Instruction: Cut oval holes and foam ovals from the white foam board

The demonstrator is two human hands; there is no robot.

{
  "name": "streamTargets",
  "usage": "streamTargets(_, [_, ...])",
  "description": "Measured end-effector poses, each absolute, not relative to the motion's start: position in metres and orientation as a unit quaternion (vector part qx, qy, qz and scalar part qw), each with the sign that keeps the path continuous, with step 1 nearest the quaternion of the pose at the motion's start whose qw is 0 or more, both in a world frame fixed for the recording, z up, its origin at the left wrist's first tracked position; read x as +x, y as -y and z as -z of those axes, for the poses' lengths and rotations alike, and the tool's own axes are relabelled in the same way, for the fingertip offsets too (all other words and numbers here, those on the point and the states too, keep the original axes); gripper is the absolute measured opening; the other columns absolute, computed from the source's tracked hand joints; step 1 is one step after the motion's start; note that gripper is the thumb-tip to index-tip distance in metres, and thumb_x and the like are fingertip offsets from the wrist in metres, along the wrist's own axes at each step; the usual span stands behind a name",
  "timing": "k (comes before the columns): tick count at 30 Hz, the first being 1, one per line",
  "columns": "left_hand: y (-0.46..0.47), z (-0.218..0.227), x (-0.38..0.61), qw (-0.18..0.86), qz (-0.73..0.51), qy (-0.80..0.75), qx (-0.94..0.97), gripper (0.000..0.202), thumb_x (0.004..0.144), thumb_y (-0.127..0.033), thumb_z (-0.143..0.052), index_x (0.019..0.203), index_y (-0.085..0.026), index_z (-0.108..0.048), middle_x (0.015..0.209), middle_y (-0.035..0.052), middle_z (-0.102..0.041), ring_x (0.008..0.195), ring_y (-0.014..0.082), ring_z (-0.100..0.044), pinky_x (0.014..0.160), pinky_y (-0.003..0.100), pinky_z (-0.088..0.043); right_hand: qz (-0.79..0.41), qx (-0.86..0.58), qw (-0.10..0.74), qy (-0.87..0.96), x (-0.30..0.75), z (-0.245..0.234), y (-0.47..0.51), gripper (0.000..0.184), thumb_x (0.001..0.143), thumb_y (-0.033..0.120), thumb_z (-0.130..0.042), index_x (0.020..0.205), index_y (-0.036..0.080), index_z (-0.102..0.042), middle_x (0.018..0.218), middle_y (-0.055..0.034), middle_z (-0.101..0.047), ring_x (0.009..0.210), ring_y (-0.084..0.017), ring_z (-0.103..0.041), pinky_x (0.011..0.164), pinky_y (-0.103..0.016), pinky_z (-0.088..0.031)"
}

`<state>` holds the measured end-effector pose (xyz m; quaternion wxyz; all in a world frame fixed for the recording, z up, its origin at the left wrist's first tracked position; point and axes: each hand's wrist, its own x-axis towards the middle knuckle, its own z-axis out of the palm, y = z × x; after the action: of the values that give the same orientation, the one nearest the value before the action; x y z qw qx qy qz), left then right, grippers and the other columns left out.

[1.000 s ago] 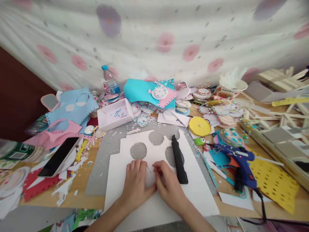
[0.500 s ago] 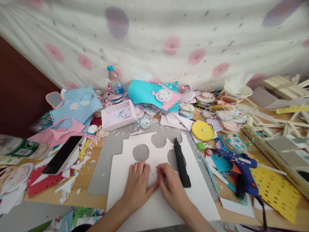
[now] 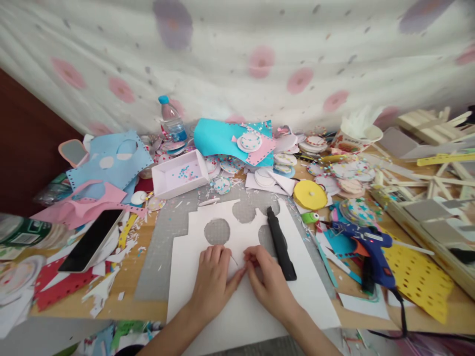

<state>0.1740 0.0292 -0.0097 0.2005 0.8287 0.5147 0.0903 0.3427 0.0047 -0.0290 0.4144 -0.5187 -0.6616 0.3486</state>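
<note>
A white sheet of paper [image 3: 193, 306] with several round holes cut in it lies in front of me. My left hand [image 3: 212, 277] rests on it just below one hole, palm down, its fingers stretched forward and the thumb reaching toward the other hand. Close beside it, my right hand [image 3: 264, 278] has its fingers curled in a pinch over the paper; what is between the fingertips is hidden. A short thin dark line shows on the sheet between the hands; I cannot tell if it is a cut or a mark. To the right of my right hand lies a black box cutter [image 3: 281, 243].
Under the paper is a grey cutting mat [image 3: 163, 252]. A phone [image 3: 89, 241] lies left; a blue glue gun [image 3: 371, 242] and yellow disc [image 3: 310, 194] lie right. Behind stand a white box [image 3: 163, 180], a water bottle [image 3: 172, 118] and piles of decorated paper circles.
The view has shifted slightly. My right hand has moved a little away from my left, so the gap between the fingertips is slightly wider. The left hand stays on the paper.
</note>
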Motion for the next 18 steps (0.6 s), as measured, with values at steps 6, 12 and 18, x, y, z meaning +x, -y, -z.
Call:
streamTargets(6, [-0.025,-0.01,0.155,0.29,-0.076,-0.497,0.814,0.047,0.069,-0.027,-0.078,0.106,-0.018,-0.051,0.108,0.0073,-0.051,0.103,0.028,-0.045,0.09,0.045,-0.04,-0.11,-0.45,0.401,0.79,0.36,0.017,0.011,0.034,0.086,0.001,-0.041,0.115,0.018,-0.049,0.108,-0.0109,-0.055,0.101,-0.024,-0.053,0.084,-0.038,-0.048])
streamTargets(12, [-0.015,-0.027,0.136,0.296,-0.073,-0.525,0.795,0.043,0.068,-0.021,-0.08,0.101,-0.017,-0.052,0.106,0.0069,-0.053,0.103,0.0279,-0.047,0.091,0.046,-0.041,-0.014,-0.651,0.3,0.697,0.377,0.012,0.007,0.038,0.09,0.033,-0.055,0.121,0.012,-0.045,0.109,-0.0173,-0.053,0.098,-0.032,-0.054,0.08,-0.049,-0.05])
streamTargets(18, [-0.008,-0.045,0.121,0.189,-0.135,-0.496,0.837,0.046,0.067,-0.019,-0.082,0.101,-0.02,-0.052,0.102,0.0047,-0.054,0.098,0.0272,-0.05,0.086,0.044,-0.045,-0.053,-0.644,0.254,0.719,0.37,0.006,0.006,0.033,0.096,0.026,-0.038,0.125,0.011,-0.044,0.1,-0.0144,-0.057,0.09,-0.029,-0.06,0.077,-0.043,-0.053])
